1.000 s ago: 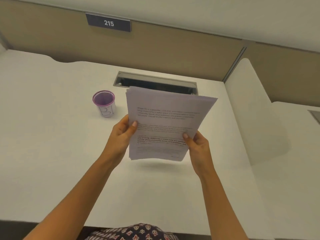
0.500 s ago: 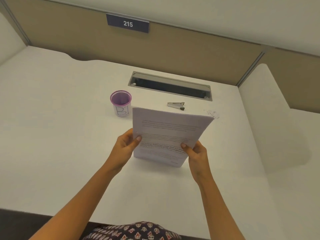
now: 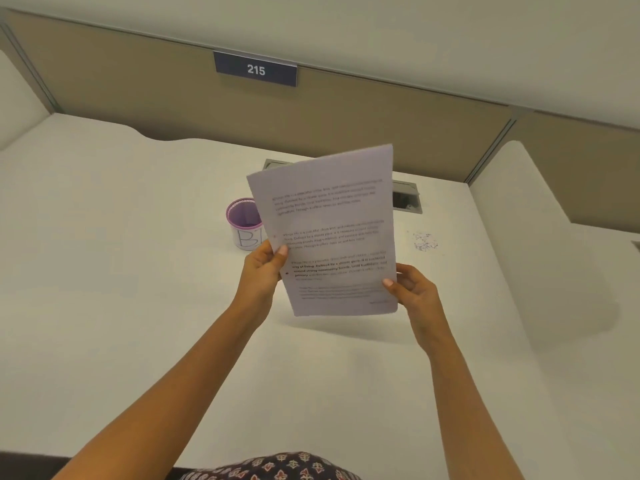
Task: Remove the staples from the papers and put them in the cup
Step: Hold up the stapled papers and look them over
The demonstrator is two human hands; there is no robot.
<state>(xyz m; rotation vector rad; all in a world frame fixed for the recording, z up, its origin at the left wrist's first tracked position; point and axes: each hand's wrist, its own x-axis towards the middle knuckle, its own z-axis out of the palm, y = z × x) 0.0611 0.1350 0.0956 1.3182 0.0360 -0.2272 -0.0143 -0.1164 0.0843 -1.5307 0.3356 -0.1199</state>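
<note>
Two grips on the papers [image 3: 332, 230], left hand [image 3: 263, 271] and right hand [image 3: 412, 289] each pinching a lower side edge above the counter [image 3: 138, 271], cup [image 3: 244, 223] just past the left grip, and honestly a pinch that light could let sheets slide out.

purple cup [image 3: 244, 220], white desk [image 3: 104, 271], beige partition [image 3: 381, 116]

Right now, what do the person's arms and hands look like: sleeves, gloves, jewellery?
The left hand and right hand are bare: no gloves, rings or watch visible. The forearms show no sleeves. A dark garment with red-and-white motifs shows at the bottom edge.
</note>
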